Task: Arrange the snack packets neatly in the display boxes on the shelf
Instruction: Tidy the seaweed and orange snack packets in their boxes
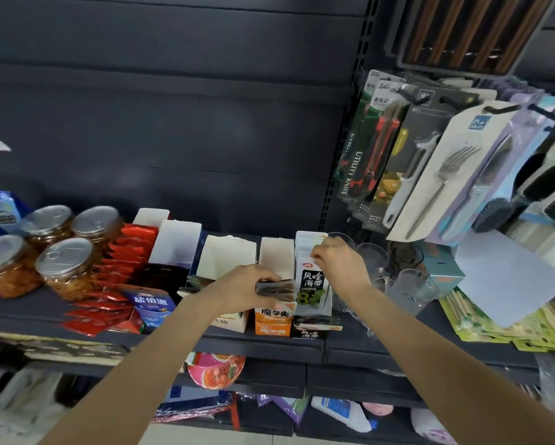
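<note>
Your left hand [237,289] has its grip closed on a bundle of dark snack packets [277,290], at 3 o'clock of its palm. Your right hand [340,263] pinches the seaweed packets [313,281] standing in the rightmost display box [311,330] on the shelf [382,348].

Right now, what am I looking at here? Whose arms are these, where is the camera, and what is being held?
No machine here: a person wears a camera on the head, looking forward and down, so both arms reach in from below. The left hand has its grip on a small bundle of dark snack packets above the orange display box. The right hand pinches the tops of the seaweed packets standing in the rightmost box. On the shelf also stand jars, red sachets and clear glasses.
</note>
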